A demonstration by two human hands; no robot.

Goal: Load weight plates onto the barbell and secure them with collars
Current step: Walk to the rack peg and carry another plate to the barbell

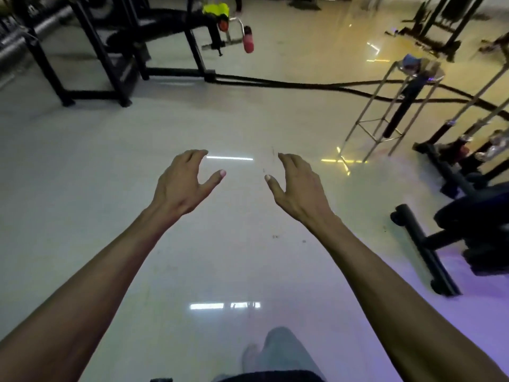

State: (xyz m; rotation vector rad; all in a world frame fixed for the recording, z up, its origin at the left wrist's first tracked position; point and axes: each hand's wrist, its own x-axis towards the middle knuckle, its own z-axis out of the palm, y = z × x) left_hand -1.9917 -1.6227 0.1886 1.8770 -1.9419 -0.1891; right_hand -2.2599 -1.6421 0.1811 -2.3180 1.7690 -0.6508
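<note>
Both bare forearms reach forward over a pale, glossy floor (115,139) that mirrors strips of ceiling light. The left hand (180,183) and the right hand (298,188) hover side by side near the centre of the view, palms down and turned slightly toward each other, with a clear gap between them. On each hand the fingers are spread and loosely curled, thumbs pointing inward; they grip nothing and touch nothing. No barbell, weight plate or collar can be picked out with certainty, so where the task's things lie cannot be told from this view. At 11 o'clock stands a black steel bench frame (110,51) with angled legs, and just right of it, near 12 o'clock, a chrome cable handle with red grips (242,37) hangs beside a neon yellow cloth (216,8) draped on the frame. A thick black rope (303,85) snakes along the floor from the frame's foot toward 2 o'clock, passing behind a tall chrome-legged stool (385,106). At 3 o'clock, a black machine base with tubular feet (429,244) rests on the floor, which is washed in purple light at that side. At 6 o'clock, a leg in grey trousers (281,351) and a blurred foot show at the bottom edge.
</note>
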